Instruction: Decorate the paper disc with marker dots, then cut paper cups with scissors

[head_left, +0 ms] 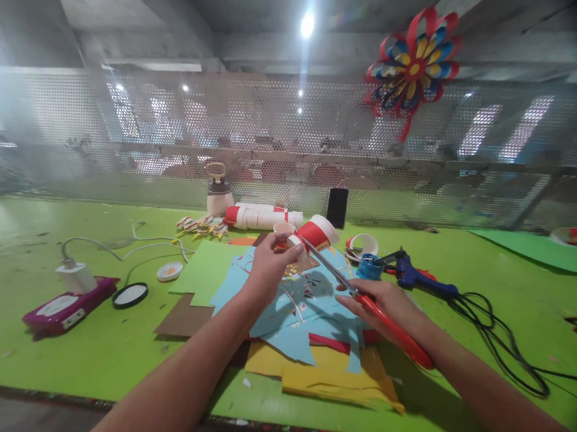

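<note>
My left hand [272,260] grips a red and white paper cup [318,232], tilted with its wide mouth to the right. In my right hand [378,302] is a pair of scissors [376,309] with red handles. Their long blades reach up and left to the cup's near end; whether they are cutting into it I cannot tell. Below both hands, light blue paper sheets [276,310] carry small scraps and thin strips. Yellow paper [336,378] lies under them at the front. A small pale cup [284,228] stands just behind my left fingers.
A blue glue gun [426,275] with a coiled black cable lies right. Stacked paper cups [263,216], a spray bottle [219,195] and a dark phone-like slab [338,207] stand behind. At left are a purple power strip [70,306] and a black-rimmed disc [130,295]. A paper flower [414,69] hangs above.
</note>
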`<action>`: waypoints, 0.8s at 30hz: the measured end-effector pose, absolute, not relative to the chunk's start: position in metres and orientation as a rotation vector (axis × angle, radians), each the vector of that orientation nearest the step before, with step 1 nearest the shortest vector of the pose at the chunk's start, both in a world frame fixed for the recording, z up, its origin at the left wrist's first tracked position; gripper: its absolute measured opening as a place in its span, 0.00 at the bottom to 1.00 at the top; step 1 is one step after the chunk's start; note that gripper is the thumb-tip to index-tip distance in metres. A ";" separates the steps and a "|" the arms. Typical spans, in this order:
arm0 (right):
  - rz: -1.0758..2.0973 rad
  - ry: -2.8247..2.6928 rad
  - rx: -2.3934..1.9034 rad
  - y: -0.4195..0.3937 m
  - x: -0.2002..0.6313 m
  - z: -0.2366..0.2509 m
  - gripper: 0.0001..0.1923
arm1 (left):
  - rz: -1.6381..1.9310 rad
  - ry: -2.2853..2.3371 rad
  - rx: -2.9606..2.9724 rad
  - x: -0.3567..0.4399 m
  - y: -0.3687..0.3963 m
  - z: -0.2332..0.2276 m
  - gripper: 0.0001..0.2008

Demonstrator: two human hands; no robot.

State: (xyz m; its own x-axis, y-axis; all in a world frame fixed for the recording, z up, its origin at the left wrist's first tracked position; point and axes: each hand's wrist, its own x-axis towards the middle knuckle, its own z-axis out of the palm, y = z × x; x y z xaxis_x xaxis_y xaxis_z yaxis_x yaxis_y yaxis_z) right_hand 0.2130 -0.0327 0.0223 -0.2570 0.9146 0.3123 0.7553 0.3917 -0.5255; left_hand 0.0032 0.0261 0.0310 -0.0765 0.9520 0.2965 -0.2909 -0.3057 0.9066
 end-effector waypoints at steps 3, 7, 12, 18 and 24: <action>0.334 -2.086 -1.416 -0.032 0.213 0.024 0.20 | 1.592 0.861 1.188 0.002 0.026 0.031 0.19; 0.329 -2.086 -1.410 -0.032 0.212 0.024 0.19 | 1.588 0.886 1.213 0.004 0.026 0.029 0.20; 0.347 -2.085 -1.432 -0.033 0.212 0.025 0.19 | 1.567 0.889 1.240 0.006 0.025 0.029 0.20; 0.382 -2.091 -1.409 -0.035 0.213 0.029 0.19 | 1.572 0.885 1.221 0.005 0.023 0.031 0.21; 0.385 -2.064 -1.403 -0.035 0.212 0.028 0.20 | 1.570 0.801 1.163 0.007 0.026 0.028 0.21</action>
